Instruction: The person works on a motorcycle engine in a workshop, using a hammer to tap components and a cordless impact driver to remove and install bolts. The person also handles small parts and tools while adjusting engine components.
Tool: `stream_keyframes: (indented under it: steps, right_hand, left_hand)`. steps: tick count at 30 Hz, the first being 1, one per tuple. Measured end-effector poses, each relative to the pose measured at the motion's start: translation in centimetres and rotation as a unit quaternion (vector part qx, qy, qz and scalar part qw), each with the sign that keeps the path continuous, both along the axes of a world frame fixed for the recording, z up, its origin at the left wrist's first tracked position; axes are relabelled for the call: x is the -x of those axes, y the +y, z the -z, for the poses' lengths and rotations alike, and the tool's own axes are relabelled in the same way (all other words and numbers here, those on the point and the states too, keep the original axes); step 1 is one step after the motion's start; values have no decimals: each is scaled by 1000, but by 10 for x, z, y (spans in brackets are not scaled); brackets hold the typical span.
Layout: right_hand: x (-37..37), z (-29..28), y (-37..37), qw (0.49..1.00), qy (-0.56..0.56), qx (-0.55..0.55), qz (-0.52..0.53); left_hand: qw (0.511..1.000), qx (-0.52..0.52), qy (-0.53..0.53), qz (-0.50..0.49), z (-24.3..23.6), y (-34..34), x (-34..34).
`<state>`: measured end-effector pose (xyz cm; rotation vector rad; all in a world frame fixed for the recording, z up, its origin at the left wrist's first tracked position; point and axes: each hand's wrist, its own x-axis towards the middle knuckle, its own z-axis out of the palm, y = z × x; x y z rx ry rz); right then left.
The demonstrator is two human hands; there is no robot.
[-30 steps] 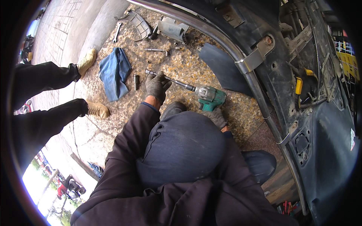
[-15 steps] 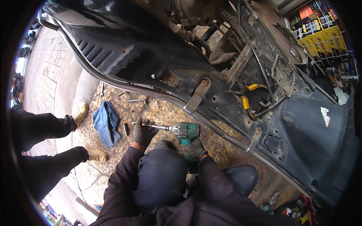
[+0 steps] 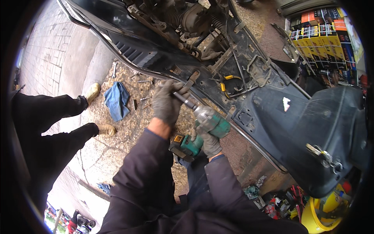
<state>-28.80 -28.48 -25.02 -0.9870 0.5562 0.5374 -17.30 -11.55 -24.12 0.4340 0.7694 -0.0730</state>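
A green cordless impact wrench [image 3: 220,126] is raised in front of me, tilted, its nose toward the upper left. My right hand [image 3: 209,142], in a grey work glove, is closed around its grip, above the black and green battery [image 3: 183,148]. A metal socket extension [image 3: 185,101] sticks out of the nose. My left hand [image 3: 165,102], gloved too, has its fingers wrapped at the extension's far end; the tip is hidden there. Close beyond my left hand lies the dark vehicle frame [image 3: 241,95], with a metal bracket [image 3: 191,78] on its edge.
Pliers with yellow handles [image 3: 223,89] rest on the frame. A blue cloth [image 3: 117,101], a wrench [image 3: 114,70] and a dark socket [image 3: 134,104] lie on the ground. Another person's legs [image 3: 58,113] stand at left. Keys [image 3: 325,156], a yellow helmet [image 3: 317,214] and stacked boxes [image 3: 317,43] are at right.
The impact wrench has come up off its low position and turned, its nose now pointing up toward the frame. My left hand has risen with its extension. The view has shifted toward the right.
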Motion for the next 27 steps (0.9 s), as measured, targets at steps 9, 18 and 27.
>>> stream_keyframes:
  steps: [9, 18, 27]
  right_hand:
    - [-107, -65, -41, 994, 63, -5, 86]
    - [-204, -62, -42, 989, 94, -10, 112]
    - [-287, -34, -45, 991, 88, 26, 98]
  left_hand:
    - [989, -31, 14, 147, -41, -89, -109]
    - [957, -122, 18, 262, -31, -94, -214]
    - [964, -37, 101, 243, 2, -110, -279]
